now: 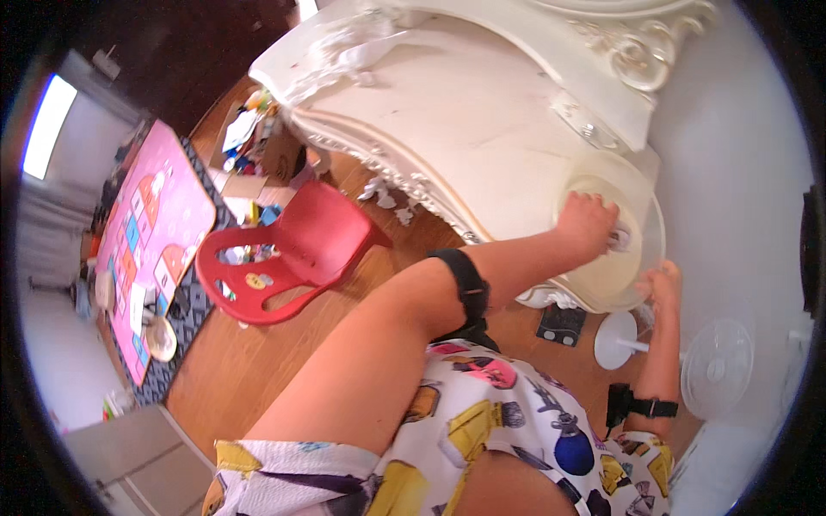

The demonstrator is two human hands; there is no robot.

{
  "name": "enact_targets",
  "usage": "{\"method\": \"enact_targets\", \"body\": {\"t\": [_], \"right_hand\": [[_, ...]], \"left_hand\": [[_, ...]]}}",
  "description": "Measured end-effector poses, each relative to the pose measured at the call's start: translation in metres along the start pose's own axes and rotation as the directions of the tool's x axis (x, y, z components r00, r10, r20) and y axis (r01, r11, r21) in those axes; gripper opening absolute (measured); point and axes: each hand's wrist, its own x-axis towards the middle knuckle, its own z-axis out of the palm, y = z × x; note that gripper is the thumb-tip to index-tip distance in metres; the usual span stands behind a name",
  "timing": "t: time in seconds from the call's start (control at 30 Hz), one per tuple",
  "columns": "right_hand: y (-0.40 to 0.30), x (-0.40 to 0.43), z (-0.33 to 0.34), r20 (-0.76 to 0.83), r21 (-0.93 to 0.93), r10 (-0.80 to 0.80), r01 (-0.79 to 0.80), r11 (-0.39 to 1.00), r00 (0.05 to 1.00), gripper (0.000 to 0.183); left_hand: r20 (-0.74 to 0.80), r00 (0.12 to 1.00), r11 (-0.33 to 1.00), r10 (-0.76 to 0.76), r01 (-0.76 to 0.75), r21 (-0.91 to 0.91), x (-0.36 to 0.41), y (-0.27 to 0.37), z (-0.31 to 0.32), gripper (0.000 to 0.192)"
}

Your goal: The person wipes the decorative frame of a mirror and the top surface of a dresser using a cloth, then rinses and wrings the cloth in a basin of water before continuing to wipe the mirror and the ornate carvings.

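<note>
A round, pale translucent basin (658, 226) sits at the right end of a cream dresser top (452, 122). My left hand (586, 226) reaches down inside it with curled fingers, and a small whitish thing (621, 240) shows beside the fingertips. Whether the hand grips that thing cannot be told. At the basin's near right rim, my right hand (661, 284) has its fingers bent against the edge. The palms of both hands are hidden. Black straps go round both arms.
A red plastic chair (322, 238) stands left of the dresser, near a cardboard box (274, 151) full of items. White cloth (355, 48) lies on the dresser's far left. A white fan (716, 367) and a dark flat device (560, 324) are at lower right.
</note>
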Motion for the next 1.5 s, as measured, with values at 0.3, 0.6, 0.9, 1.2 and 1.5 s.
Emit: {"method": "enact_targets", "body": {"t": [0.3,0.6,0.9,1.2,1.5], "right_hand": [[-0.018,-0.014,0.038,0.024,0.104,-0.008,0.006,0.995,1.0,0.028],[-0.024,-0.019,0.046,0.074,0.261,-0.101,0.078,0.962,0.992,0.024],[-0.12,-0.073,0.128,0.244,0.828,-0.477,0.074,0.555,0.845,0.039],[-0.153,-0.076,0.144,0.146,0.908,-0.167,-0.065,0.414,0.975,0.035],[-0.159,-0.091,0.166,-0.012,0.875,-0.403,0.205,0.439,0.915,0.045]], "left_hand": [[-0.275,0.951,0.933,-0.143,0.037,-0.358,-0.01,-0.008,0.005,0.029],[-0.341,0.867,0.759,-0.364,0.064,-0.648,-0.009,-0.009,-0.023,0.022],[-0.059,0.885,0.207,-0.462,0.043,-0.977,-0.017,-0.006,-0.07,0.026],[-0.291,0.874,0.67,-0.389,0.052,-0.741,-0.017,-0.028,-0.066,0.04],[-0.163,0.841,0.201,-0.516,-0.066,-0.977,-0.016,-0.018,-0.088,0.03]]}}
